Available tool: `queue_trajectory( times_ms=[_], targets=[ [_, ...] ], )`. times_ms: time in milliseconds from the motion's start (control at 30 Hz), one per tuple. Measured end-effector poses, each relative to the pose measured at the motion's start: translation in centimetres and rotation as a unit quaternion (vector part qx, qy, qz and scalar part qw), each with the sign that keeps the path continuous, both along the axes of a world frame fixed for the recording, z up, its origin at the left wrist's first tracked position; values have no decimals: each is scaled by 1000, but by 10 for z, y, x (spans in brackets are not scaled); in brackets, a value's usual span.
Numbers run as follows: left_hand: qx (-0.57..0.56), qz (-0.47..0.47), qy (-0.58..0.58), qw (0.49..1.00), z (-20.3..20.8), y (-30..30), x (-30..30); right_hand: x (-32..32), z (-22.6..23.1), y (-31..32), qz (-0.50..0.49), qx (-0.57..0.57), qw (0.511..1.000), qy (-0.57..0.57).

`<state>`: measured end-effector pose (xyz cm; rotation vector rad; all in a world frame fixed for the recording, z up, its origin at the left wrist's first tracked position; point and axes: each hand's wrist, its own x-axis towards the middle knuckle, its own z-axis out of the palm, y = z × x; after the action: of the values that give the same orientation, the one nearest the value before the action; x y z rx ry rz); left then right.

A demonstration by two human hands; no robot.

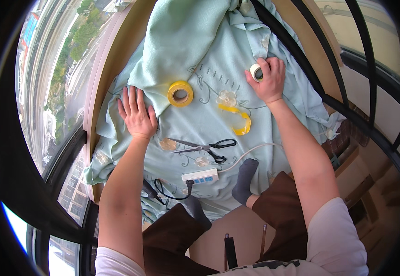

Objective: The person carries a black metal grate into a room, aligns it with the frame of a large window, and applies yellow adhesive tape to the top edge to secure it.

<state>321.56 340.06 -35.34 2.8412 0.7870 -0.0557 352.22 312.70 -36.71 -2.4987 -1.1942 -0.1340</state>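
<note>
A pale green curtain cloth [209,50] with embroidered flowers lies spread over a window ledge in front of me. My left hand [136,112] presses flat on it, fingers apart, just left of a yellow tape roll [180,93]. My right hand [266,79] is farther right and closes around a small white tape roll [255,72]. A loose curl of yellow tape [239,118] lies on the cloth between my arms. Black-handled scissors [204,147] rest nearer to me, lying shut.
A white power strip [200,176] with a black plug and a white cord sits by my grey-socked feet [244,180]. Black curved window bars [329,99] run along the right. Glass panes on the left look down on a street far below.
</note>
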Motion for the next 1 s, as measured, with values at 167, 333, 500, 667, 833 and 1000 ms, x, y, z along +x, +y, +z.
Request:
queue_trajectory(
  times_ms=[167, 333, 500, 667, 833, 1000],
  targets=[
    [2, -5, -1, 1000, 10, -6, 1, 0, 14, -10, 18, -12, 1000, 8],
    [35, -7, 5, 999, 11, -16, -1, 16, 73, -29, 64, -97, 952, 285],
    [10, 41, -18, 999, 46, -30, -4, -22, 139, -129, 77, -168, 918, 352],
    [-244, -275, 185, 911, 154, -201, -54, -118, 123, -240, -89, -43, 911, 401],
    [-75, -266, 248, 929, 111, -277, -135, -196, 96, -236, -94, -3, 926, 365],
    [-131, -326, 234, 907, 107, -260, -132, -212, 90, -228, -8, -123, 951, 282]
  ],
)
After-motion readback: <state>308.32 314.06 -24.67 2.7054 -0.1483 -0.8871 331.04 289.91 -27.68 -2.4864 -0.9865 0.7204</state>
